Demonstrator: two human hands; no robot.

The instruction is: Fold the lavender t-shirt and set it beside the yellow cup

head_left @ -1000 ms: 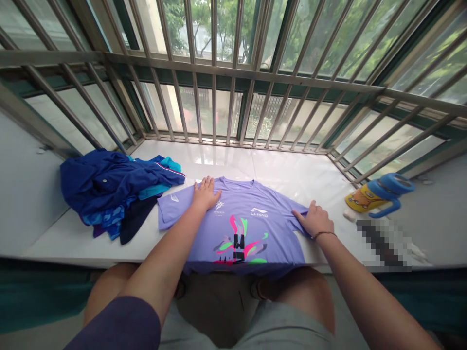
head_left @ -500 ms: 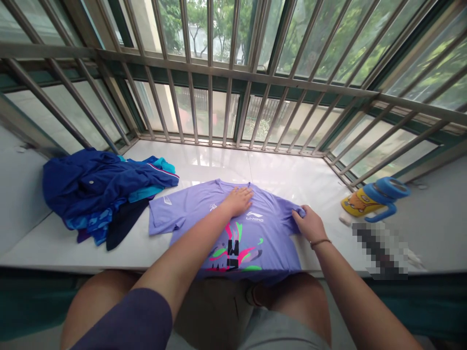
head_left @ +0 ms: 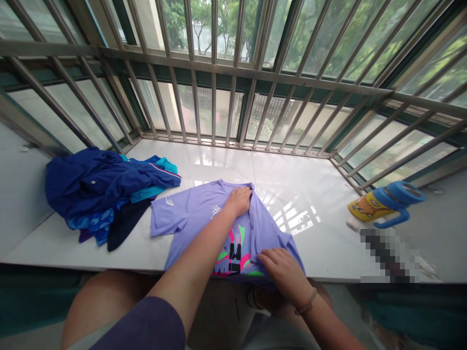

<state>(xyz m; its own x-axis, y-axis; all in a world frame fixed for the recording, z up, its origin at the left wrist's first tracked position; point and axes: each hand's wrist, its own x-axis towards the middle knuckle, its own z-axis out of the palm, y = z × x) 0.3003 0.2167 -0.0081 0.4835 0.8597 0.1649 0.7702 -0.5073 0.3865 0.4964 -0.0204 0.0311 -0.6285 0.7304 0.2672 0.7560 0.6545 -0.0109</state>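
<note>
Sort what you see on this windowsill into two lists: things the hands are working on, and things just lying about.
In hand:
- purple T-shirt, right side folded over its front
- left hand, flat near the collar
- right hand, pressing the folded edge near the hem

Lying about:
- pile of blue clothes, left of the shirt
- yellow and blue bottle, on its side at the right

The T-shirt (head_left: 189, 211) lies on the counter (head_left: 310, 214) under both hands, a clothes pile (head_left: 102, 189) left of the left hand (head_left: 239, 200), a bottle (head_left: 386, 203) right of the right hand (head_left: 282, 266).
</note>
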